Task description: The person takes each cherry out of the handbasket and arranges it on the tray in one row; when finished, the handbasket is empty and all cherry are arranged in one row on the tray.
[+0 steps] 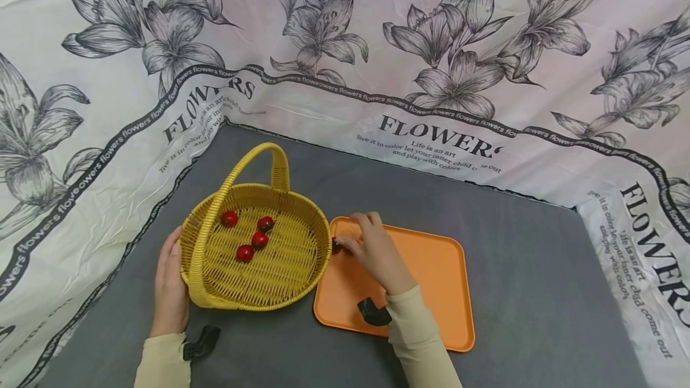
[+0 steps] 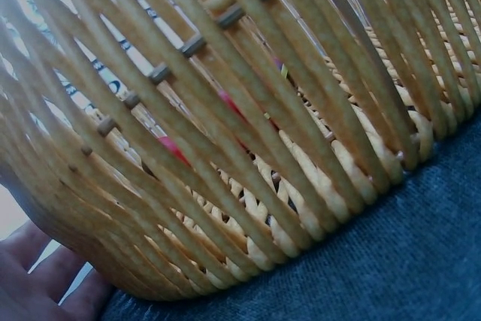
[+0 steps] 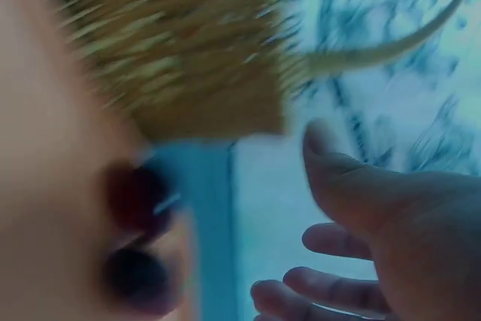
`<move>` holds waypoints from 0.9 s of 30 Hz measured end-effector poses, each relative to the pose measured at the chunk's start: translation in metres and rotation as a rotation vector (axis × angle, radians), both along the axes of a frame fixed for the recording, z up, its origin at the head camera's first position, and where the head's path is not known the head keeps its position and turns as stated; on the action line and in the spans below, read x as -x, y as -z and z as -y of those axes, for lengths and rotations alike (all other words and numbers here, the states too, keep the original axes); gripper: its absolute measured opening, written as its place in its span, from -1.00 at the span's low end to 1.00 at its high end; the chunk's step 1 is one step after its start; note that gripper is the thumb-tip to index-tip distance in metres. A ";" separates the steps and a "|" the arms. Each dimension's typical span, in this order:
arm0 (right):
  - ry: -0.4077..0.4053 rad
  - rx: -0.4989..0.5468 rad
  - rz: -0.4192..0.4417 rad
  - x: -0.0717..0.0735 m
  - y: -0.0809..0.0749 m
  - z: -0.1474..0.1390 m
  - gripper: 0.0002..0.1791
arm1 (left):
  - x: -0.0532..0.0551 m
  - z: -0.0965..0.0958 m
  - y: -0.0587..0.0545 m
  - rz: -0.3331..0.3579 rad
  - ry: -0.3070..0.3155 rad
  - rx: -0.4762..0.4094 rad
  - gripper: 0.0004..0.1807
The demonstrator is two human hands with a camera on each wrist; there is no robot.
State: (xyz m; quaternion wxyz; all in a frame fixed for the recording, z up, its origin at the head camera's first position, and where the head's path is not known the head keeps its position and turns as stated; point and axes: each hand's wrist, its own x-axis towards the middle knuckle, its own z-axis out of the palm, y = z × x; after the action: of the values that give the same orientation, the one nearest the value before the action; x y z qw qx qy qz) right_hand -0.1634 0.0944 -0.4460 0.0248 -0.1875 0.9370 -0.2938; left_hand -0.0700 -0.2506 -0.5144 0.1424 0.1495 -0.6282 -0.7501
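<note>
A yellow woven basket (image 1: 307, 211) with a tall arched handle stands on the left, with several red cherries (image 1: 245, 252) inside. My left hand (image 1: 171, 286) rests against the basket's left outer wall. In the left wrist view, its fingers (image 2: 56, 276) lie along the weave near the base. Over the left part of an orange tray (image 1: 426, 274), my right hand (image 1: 377, 253) reaches toward a dark red cherry (image 1: 336, 245) near the tray's edge. The right wrist view shows two dark cherries (image 3: 137, 280), blurred and apart from the spread thumb and fingers.
The tray lies right beside the basket on a grey tabletop (image 1: 528, 268). Behind and at the sides hangs a white cloth (image 1: 334, 112) printed with flowers and lettering. The basket's handle (image 1: 280, 166) rises high above its rim.
</note>
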 end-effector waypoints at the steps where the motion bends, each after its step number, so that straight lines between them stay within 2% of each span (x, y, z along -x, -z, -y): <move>1: -0.031 0.014 -0.012 0.001 -0.009 0.005 -0.38 | 0.000 0.000 -0.001 -0.004 0.005 -0.002 -0.46; 3: -0.102 0.024 -0.037 0.003 -0.026 0.017 -0.45 | 0.000 0.000 -0.002 -0.010 0.016 0.007 -0.46; 7: -0.282 -0.070 -0.123 0.014 -0.047 0.053 -0.57 | 0.000 -0.001 -0.002 -0.008 0.034 0.014 -0.45; 10: -0.401 -0.195 -0.159 0.025 -0.049 0.086 -0.65 | -0.001 -0.001 -0.002 -0.003 0.040 0.021 -0.45; 13: -0.481 -0.306 -0.116 0.037 -0.043 0.119 -0.69 | -0.001 -0.001 -0.003 -0.002 0.026 0.023 -0.45; 16: -0.520 -0.369 -0.040 0.045 -0.034 0.143 -0.69 | -0.001 -0.002 -0.003 0.002 0.022 0.022 -0.45; 18: -0.515 -0.393 0.014 0.049 -0.030 0.153 -0.68 | 0.000 -0.003 -0.004 0.004 0.025 0.020 -0.44; 21: -0.520 -0.435 0.030 0.053 -0.024 0.160 -0.68 | 0.000 -0.002 -0.003 0.005 0.025 0.017 -0.44; 23: -0.531 -0.464 0.022 0.054 -0.021 0.163 -0.76 | 0.000 -0.002 -0.003 0.006 0.019 0.016 -0.44; 27: -0.545 -0.478 0.007 0.054 -0.015 0.166 -0.82 | -0.001 0.001 -0.002 0.013 0.016 0.021 -0.44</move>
State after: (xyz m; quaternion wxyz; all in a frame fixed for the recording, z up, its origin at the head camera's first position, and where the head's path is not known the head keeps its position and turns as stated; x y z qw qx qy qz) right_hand -0.2173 -0.0717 -0.4307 0.1486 -0.4180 0.8948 -0.0497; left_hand -0.0693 -0.2512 -0.5127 0.1340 0.1478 -0.6380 -0.7438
